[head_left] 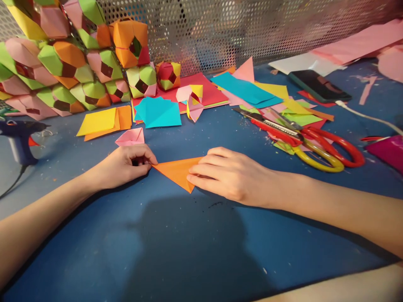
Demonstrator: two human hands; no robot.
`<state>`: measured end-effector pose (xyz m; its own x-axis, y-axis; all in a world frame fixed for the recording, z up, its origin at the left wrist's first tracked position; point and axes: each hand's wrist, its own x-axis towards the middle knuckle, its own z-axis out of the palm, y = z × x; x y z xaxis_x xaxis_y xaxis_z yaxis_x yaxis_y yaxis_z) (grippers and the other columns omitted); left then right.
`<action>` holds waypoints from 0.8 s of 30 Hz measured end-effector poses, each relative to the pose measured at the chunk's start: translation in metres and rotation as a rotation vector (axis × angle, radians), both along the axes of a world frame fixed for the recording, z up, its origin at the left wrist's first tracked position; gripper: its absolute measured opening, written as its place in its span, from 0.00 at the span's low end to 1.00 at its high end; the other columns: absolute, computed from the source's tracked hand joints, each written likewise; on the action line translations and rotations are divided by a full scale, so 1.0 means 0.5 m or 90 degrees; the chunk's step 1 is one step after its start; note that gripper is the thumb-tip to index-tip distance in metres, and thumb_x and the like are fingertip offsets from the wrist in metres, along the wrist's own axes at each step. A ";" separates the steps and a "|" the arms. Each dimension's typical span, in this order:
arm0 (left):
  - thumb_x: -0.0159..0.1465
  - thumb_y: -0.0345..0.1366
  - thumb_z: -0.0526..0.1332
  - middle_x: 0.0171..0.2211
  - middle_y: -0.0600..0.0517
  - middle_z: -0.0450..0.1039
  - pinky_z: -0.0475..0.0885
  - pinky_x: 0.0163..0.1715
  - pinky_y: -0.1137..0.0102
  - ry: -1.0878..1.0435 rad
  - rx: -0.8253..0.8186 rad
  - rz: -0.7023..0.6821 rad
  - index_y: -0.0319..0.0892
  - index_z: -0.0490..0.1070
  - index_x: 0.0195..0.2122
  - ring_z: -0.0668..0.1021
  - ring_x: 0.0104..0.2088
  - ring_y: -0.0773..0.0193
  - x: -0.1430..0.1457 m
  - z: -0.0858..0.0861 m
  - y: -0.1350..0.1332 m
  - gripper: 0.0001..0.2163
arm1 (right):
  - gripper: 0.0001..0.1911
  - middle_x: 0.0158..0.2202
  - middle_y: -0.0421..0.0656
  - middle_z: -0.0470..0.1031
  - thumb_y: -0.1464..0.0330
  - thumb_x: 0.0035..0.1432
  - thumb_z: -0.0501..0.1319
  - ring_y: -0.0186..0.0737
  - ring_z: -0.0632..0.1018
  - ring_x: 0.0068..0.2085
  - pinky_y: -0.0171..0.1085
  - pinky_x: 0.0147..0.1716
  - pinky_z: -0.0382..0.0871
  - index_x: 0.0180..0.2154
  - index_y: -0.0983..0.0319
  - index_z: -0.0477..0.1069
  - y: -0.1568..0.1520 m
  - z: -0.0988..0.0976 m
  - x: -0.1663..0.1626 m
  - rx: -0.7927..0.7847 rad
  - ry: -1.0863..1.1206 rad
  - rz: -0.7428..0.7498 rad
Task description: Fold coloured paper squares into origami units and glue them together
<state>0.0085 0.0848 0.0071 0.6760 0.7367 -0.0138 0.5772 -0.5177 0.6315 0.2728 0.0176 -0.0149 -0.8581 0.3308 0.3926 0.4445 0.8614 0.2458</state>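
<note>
An orange sheet of paper (176,171), folded into a triangle, lies on the blue table with a point toward me. My left hand (126,165) pinches its left corner between thumb and forefinger. Over the right part of the triangle rests my right hand (229,174), its fingers stretched out and pressing the paper down; they hide that corner. A pink folded paper piece (131,136) sits just beyond my left hand. Farther back are a stack of blue paper squares (159,112) and yellow paper squares (97,121) lying on orange ones.
Several folded paper balls (67,63) are piled at the back left against a perforated metal screen (201,33). A glue gun (20,136) stands at left. Scissors (330,147), a utility knife (273,127), paper scraps and a phone (319,85) with a cable lie at right.
</note>
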 end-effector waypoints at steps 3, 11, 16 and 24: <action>0.57 0.32 0.56 0.29 0.55 0.71 0.66 0.29 0.75 0.021 0.002 -0.003 0.41 0.73 0.34 0.71 0.28 0.70 0.000 0.004 -0.004 0.07 | 0.14 0.39 0.45 0.77 0.77 0.63 0.49 0.37 0.74 0.38 0.40 0.37 0.65 0.40 0.65 0.73 -0.003 0.003 0.000 0.004 0.001 0.001; 0.57 0.31 0.57 0.28 0.55 0.69 0.65 0.26 0.77 0.011 0.013 0.002 0.40 0.71 0.33 0.69 0.26 0.72 -0.001 -0.003 -0.009 0.05 | 0.16 0.39 0.46 0.77 0.78 0.64 0.46 0.37 0.75 0.37 0.39 0.36 0.65 0.40 0.66 0.72 -0.013 0.015 -0.001 0.007 -0.035 0.003; 0.57 0.31 0.57 0.27 0.56 0.68 0.65 0.26 0.77 0.008 0.008 0.003 0.40 0.71 0.33 0.69 0.26 0.72 0.000 -0.002 -0.008 0.05 | 0.15 0.40 0.47 0.77 0.78 0.63 0.47 0.38 0.75 0.37 0.39 0.35 0.65 0.40 0.67 0.72 -0.013 0.015 -0.001 0.020 -0.053 0.008; 0.57 0.31 0.57 0.27 0.56 0.68 0.65 0.26 0.76 0.009 0.007 0.005 0.40 0.71 0.32 0.69 0.26 0.72 -0.002 -0.004 -0.010 0.05 | 0.16 0.41 0.48 0.77 0.77 0.64 0.47 0.39 0.75 0.37 0.40 0.36 0.65 0.42 0.68 0.72 -0.014 0.015 0.002 0.036 -0.081 0.020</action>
